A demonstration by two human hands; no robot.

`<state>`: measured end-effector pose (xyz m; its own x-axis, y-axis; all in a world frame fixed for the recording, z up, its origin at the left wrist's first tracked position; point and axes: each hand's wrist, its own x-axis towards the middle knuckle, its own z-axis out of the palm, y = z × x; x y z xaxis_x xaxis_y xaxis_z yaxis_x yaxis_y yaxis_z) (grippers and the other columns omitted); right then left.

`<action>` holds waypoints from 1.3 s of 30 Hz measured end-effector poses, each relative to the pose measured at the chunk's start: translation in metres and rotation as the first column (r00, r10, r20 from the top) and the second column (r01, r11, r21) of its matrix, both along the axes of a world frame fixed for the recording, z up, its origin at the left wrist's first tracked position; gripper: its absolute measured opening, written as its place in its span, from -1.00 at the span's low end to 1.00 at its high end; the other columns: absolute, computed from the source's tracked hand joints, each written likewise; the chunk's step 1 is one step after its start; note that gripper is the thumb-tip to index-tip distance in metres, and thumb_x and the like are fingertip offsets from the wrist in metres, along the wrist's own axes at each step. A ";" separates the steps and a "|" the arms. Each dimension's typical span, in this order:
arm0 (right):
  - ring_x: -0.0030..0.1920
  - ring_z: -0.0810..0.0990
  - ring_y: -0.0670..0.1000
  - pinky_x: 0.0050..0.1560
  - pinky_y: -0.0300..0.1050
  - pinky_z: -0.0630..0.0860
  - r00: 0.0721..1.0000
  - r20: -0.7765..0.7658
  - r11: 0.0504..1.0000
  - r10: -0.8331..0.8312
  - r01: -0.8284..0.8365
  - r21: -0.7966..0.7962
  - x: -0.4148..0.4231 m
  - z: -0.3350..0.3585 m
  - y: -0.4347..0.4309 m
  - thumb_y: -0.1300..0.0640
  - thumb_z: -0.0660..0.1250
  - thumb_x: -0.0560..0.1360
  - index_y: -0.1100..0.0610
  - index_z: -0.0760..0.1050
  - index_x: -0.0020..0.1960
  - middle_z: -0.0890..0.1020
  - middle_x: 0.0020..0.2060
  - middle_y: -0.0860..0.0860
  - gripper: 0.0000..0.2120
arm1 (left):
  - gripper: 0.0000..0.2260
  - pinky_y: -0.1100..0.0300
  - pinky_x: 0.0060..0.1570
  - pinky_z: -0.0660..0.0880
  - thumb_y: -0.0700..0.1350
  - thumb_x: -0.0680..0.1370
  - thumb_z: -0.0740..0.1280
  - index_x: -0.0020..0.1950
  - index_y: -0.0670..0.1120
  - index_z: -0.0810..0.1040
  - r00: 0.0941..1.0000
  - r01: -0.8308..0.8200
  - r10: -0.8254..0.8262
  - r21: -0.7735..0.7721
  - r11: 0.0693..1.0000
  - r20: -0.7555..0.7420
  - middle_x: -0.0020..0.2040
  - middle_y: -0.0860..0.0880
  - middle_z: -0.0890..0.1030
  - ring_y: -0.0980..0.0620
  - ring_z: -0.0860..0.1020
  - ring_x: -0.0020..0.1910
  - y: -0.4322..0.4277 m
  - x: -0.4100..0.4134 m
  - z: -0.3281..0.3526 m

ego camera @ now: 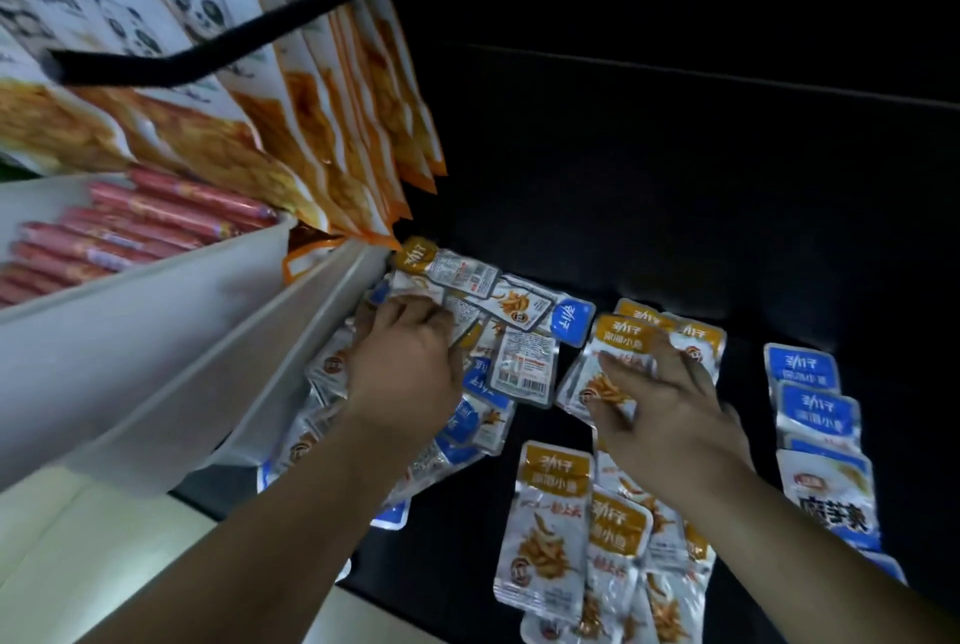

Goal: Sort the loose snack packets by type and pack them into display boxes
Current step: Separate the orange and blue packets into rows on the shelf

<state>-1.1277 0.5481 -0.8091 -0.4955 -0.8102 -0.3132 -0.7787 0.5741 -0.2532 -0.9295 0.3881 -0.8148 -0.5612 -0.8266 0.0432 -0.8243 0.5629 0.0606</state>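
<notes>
"How far along are they?"

"Sorting, I'd say, with packing not yet begun. The mixed heap of little fish-snack packets lies on the dark counter, hard against the white shelf edge."

"And the hands?"

"The left hand is down in the heap with its fingers bent over the silver packets. It's blurred, so I cannot tell whether it pinches one or only rakes at them. The right hand is flat with its fingers spread, resting on an orange-topped packet just beside the heap."

"Any piles made?"

"Two. The orange-topped pile lies overlapped nearest us. The blue-topped packets run in a column far right, well apart from the heap."

"Boxes?"

"None I can pick out for these. The shelf holds red sausages, and panda pouches hang above."

"So what next?"

"Probably lift a single packet clear and read its top band. Some, like the barcode packet, lie face down and may want turning first. That foil looks slippery, so two could easily drag out together."
</notes>
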 end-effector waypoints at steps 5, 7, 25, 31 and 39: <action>0.64 -0.04 0.09 0.49 0.16 0.31 0.999 -0.032 0.991 -0.044 0.039 -0.125 -0.004 -0.008 -0.008 -0.31 0.20 0.59 -0.31 0.26 0.56 -0.03 0.66 -0.08 -0.45 | -0.85 -0.13 0.17 0.50 -0.08 0.56 0.36 0.06 -0.03 0.70 0.994 0.078 -0.086 -0.121 0.990 -0.065 0.12 -0.02 0.65 -0.16 0.54 0.12 0.003 0.004 -0.004; 0.63 0.02 0.07 0.43 0.16 0.39 0.997 0.011 0.967 -0.083 0.083 -0.242 -0.005 -0.009 -0.004 -0.29 0.25 0.57 -0.26 0.34 0.53 0.08 0.65 -0.08 -0.47 | -0.88 -0.12 0.12 0.51 -0.10 0.54 0.37 -0.04 -0.03 0.71 0.989 0.088 -0.103 -0.137 0.987 -0.108 0.07 0.00 0.67 -0.16 0.55 0.07 0.004 0.007 -0.003; 0.04 0.72 -0.12 0.13 -0.04 0.63 0.469 0.872 0.768 -0.141 0.607 -0.202 0.019 0.069 0.020 -0.20 0.60 0.27 -0.20 0.54 0.26 0.71 0.07 -0.21 -0.41 | -0.89 0.31 -0.30 0.54 -0.15 0.64 0.37 -0.06 -0.05 0.66 0.406 0.115 0.607 0.697 0.708 -0.684 -0.25 0.02 0.71 0.16 0.63 -0.30 0.089 -0.020 0.078; -0.10 0.77 0.00 -0.13 -0.09 0.64 0.254 0.942 0.681 -0.219 0.731 -0.039 0.004 0.066 0.030 0.17 0.56 0.43 0.00 0.60 0.15 0.77 -0.06 -0.02 -0.67 | -0.93 -0.05 0.01 0.68 -0.22 0.63 0.37 0.04 -0.16 0.65 0.360 0.224 0.772 0.852 0.473 -0.523 -0.09 -0.16 0.74 -0.16 0.73 -0.05 0.110 -0.028 0.069; -0.05 0.77 0.15 0.00 0.07 0.63 0.246 0.946 0.679 -0.210 0.733 -0.040 -0.014 0.061 0.051 0.30 0.48 0.47 0.24 0.62 0.09 0.76 -0.06 0.16 -0.80 | -0.90 -0.10 -0.01 0.61 -0.24 0.65 0.30 -0.03 -0.22 0.56 0.195 0.360 0.912 0.891 0.276 -0.361 0.04 -0.25 0.72 -0.25 0.72 0.03 0.116 -0.031 0.067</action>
<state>-1.1422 0.5996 -0.7484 -0.5165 -0.6668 -0.5373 0.3901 0.3753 -0.8408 -0.9607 0.5046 -0.7479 -0.3671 -0.7533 -0.5457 0.0973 -0.6145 0.7829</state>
